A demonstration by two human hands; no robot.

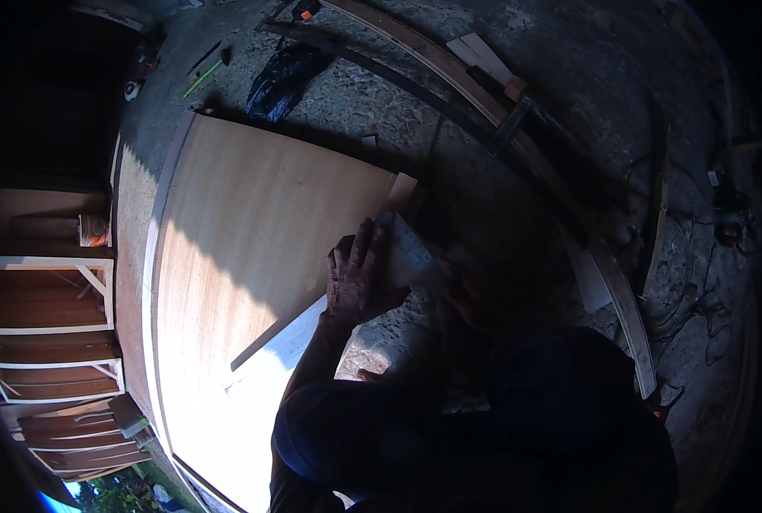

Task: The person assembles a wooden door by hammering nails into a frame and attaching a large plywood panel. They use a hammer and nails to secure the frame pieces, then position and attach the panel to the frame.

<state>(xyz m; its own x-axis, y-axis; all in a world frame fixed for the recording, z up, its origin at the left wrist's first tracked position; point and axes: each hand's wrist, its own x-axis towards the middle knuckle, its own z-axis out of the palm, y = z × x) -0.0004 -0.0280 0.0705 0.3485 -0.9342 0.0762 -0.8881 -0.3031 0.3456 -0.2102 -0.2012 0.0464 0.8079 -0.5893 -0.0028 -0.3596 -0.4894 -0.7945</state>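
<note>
A large light-brown wooden panel (261,197) lies on the ground, half in sun and half in shade. My left hand (358,278) rests near its right edge with fingers stretched out. Beside those fingers is a flat grey plate-like piece (411,248) with a paler, marked edge; its kind is unclear. At the plate's far-right end, my right hand (468,297) sits in deep shadow, its fingers blurred and hidden. A white strip (300,338) runs along the panel below my left wrist. My dark-clothed knees cover the area underneath.
Long curved-looking wooden strips (415,43) cross the ground beyond and to the right. A black plastic bag (282,81) lies behind the panel, near a yellow-green stick-like tool (203,79). Wooden frames (47,295) stand at left, with a can (93,231). Cords (697,316) tangle at right.
</note>
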